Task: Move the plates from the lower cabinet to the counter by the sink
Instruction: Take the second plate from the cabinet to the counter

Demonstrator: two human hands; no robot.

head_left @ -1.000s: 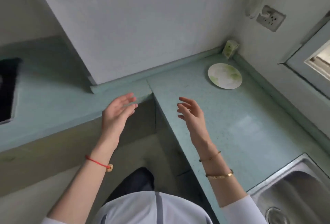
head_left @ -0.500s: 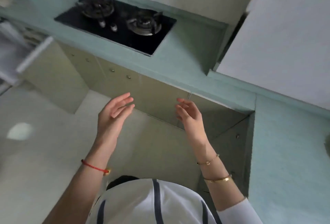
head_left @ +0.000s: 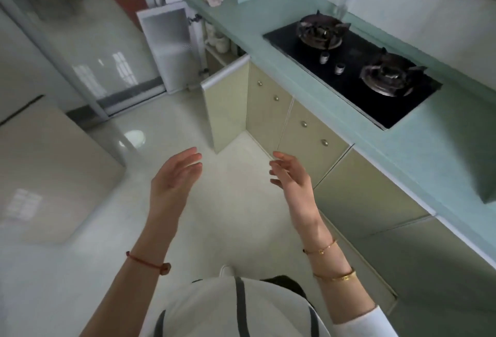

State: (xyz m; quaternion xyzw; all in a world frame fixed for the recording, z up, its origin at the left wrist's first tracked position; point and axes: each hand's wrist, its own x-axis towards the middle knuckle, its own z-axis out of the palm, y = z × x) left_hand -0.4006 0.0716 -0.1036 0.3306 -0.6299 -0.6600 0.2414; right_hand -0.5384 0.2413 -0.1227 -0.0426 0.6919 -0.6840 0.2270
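Both hands empty: my left hand (head_left: 174,178) and right hand (head_left: 291,175) are raised over the floor (head_left: 228,216), palms facing, fingers loose and spread. Lower cabinet (head_left: 204,49) at the counter's (head_left: 268,52) far end is open, beyond the gas hob (head_left: 351,68). White crockery (head_left: 218,41) on its shelves; can't tell which pieces are plates.

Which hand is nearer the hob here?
Right. The right hand hangs by the cabinet doors below the hob; the left hand is farther out over the floor.
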